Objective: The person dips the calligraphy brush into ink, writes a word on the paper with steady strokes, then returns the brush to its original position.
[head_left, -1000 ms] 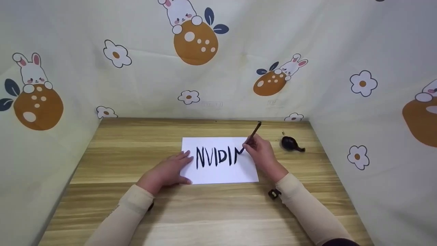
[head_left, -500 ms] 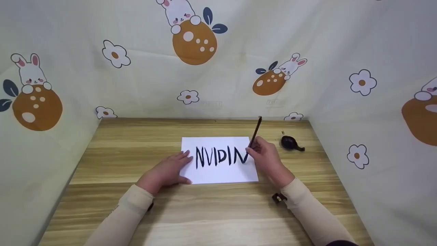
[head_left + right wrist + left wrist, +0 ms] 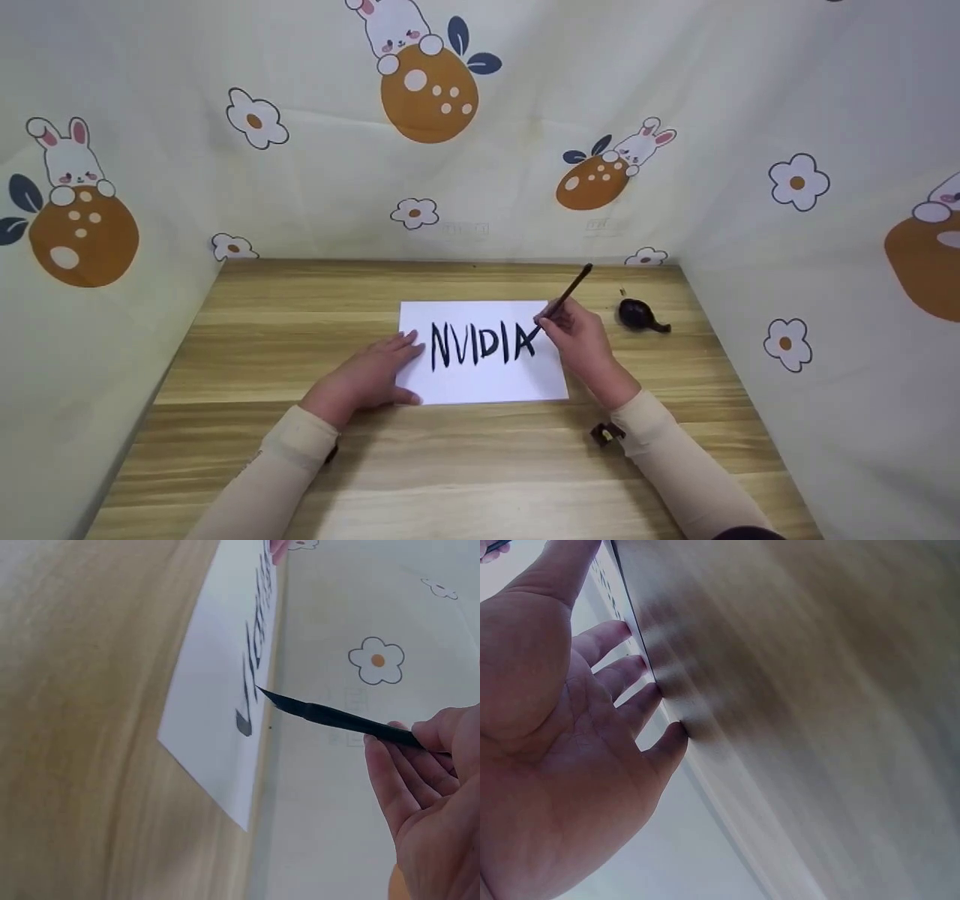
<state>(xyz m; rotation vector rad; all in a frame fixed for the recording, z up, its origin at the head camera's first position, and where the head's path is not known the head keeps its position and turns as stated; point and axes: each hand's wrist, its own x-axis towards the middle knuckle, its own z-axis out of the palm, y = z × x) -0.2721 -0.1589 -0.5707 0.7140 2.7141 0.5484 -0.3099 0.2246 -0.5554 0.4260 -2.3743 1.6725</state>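
A white sheet of paper (image 3: 480,386) lies on the wooden table, bearing the black brushed letters "NVIDIA". My left hand (image 3: 371,375) rests on its left edge with fingers spread; the left wrist view shows these fingers (image 3: 634,701) fairly straight along the edge. Between thumb and fingers, my right hand (image 3: 586,341) pinches a dark ink brush (image 3: 573,286), handle leaning up and to the right. The brush's dark tip (image 3: 279,699) is at the last letter in the right wrist view; whether it touches the paper I cannot tell.
A small dark spouted ink dish (image 3: 636,315) sits to the right of the right hand. Printed fabric walls (image 3: 337,187) enclose the table (image 3: 450,465) at the back and sides. A small black device (image 3: 606,433) hangs at the right wrist.
The right hand has brushed the last letter's right stroke downward, then come back up, and a crossbar now shows on the letter. The brush handle leans further right. The left hand stays put.
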